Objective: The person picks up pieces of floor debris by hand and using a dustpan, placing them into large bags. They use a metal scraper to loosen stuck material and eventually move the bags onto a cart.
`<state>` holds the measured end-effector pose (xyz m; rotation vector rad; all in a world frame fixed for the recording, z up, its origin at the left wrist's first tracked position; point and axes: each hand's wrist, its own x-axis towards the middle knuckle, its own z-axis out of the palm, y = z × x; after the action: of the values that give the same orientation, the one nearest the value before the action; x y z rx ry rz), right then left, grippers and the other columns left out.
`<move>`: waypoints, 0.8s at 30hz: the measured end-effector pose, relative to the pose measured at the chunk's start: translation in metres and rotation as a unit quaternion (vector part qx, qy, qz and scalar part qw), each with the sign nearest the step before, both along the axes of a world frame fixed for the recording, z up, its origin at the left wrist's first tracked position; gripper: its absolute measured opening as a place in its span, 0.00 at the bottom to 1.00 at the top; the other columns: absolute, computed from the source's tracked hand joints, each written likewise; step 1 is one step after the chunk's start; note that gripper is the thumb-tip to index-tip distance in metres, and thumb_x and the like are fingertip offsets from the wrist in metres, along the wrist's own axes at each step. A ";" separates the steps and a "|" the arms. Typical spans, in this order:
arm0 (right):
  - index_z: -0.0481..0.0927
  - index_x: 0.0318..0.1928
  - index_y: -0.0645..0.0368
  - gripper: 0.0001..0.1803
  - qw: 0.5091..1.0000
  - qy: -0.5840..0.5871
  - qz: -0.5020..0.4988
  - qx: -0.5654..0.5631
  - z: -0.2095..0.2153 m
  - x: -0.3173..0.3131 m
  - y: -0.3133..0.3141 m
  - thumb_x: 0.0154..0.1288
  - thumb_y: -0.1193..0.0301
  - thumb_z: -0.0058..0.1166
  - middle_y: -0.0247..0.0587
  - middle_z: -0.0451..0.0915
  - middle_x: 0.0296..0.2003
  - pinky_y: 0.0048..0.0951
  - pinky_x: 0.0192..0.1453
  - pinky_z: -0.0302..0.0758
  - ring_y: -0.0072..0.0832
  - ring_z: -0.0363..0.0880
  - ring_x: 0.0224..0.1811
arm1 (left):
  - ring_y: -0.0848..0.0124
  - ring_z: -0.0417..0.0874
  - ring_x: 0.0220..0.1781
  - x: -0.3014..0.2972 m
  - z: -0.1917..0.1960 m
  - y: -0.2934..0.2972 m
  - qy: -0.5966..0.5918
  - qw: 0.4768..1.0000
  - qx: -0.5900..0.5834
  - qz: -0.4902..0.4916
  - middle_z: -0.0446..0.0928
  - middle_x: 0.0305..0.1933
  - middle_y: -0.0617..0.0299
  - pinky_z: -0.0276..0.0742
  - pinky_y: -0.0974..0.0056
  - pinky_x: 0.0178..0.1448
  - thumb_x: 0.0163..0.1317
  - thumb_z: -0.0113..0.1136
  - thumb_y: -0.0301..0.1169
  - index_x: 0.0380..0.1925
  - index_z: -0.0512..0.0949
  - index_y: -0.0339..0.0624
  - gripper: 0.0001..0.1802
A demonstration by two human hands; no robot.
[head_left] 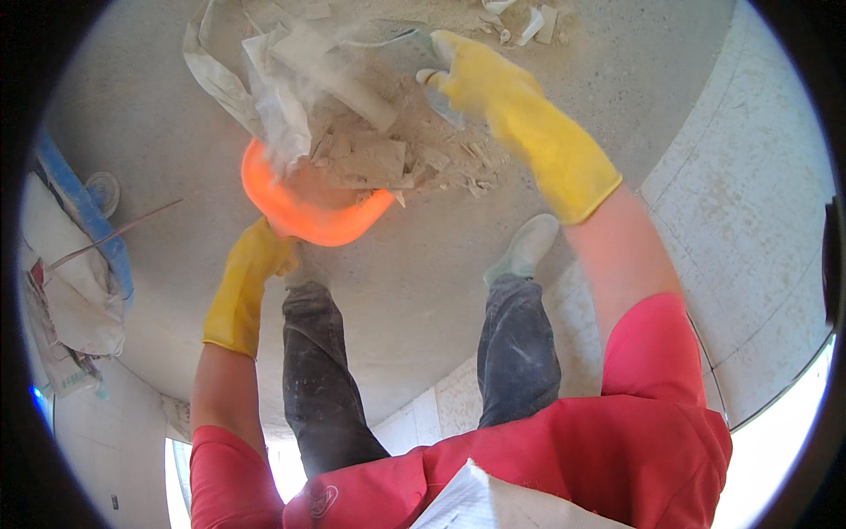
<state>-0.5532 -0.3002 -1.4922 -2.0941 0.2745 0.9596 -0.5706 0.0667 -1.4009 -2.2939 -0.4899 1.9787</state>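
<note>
My left hand (pixel 264 251), in a yellow rubber glove, is closed at the near left edge of a bright orange bucket (pixel 344 227). Only the curved rim of this bucket shows clearly; rubble and a whitish torn sack (pixel 280 106) cover its far side. Farther off to the right, my right hand (pixel 471 75), gloved the same, grips a thin grey curved piece (pixel 397 51), blurred by dust, its kind unclear. Below that piece lies a heap of debris (pixel 370 163) with flat broken chunks, splinters and powder.
White scraps (pixel 535 25) lie at the far edge. On the left are a blue bar (pixel 84 216), a thin rod (pixel 115 234) and pale sacks (pixel 75 300). Large pale panels (pixel 749 220) curve along the right. My shoes (pixel 533 245) stand on the dusty grey floor (pixel 397 300).
</note>
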 end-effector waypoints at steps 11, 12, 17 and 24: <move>0.80 0.46 0.52 0.07 0.980 -0.041 0.186 0.052 0.070 -0.015 0.061 0.68 0.70 0.57 0.54 0.83 0.50 0.49 0.59 0.77 0.55 0.79 0.58 | 0.52 0.87 0.32 -0.007 0.016 0.045 -0.050 0.997 -0.032 0.039 0.84 0.29 0.49 0.79 0.53 0.38 0.55 0.63 0.36 0.47 0.81 0.44 0.19; 0.80 0.47 0.53 0.08 0.985 -0.060 0.161 0.025 0.074 -0.017 0.062 0.69 0.70 0.57 0.54 0.83 0.51 0.49 0.59 0.77 0.55 0.79 0.58 | 0.51 0.87 0.34 -0.008 0.014 0.051 -0.049 0.997 -0.015 0.055 0.85 0.30 0.49 0.79 0.53 0.39 0.58 0.62 0.38 0.48 0.81 0.44 0.18; 0.82 0.51 0.52 0.15 0.983 -0.168 -0.065 -0.038 0.070 0.028 0.045 0.65 0.75 0.56 0.51 0.86 0.50 0.48 0.57 0.79 0.51 0.83 0.57 | 0.52 0.88 0.35 -0.006 0.014 0.059 -0.089 0.991 -0.079 -0.062 0.86 0.31 0.50 0.80 0.53 0.43 0.66 0.57 0.42 0.49 0.81 0.41 0.19; 0.81 0.56 0.53 0.18 0.968 -0.221 -0.057 -0.102 -0.020 0.118 0.135 0.68 0.64 0.60 0.52 0.86 0.53 0.51 0.61 0.77 0.45 0.85 0.56 | 0.54 0.87 0.30 0.016 0.032 0.048 -0.043 0.997 -0.054 -0.022 0.86 0.28 0.52 0.79 0.53 0.38 0.66 0.56 0.44 0.46 0.80 0.40 0.19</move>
<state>-0.4353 -0.1656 -1.5124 -2.3839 0.2652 0.3896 -0.5549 0.1150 -1.3691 -2.4388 -0.3448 1.9388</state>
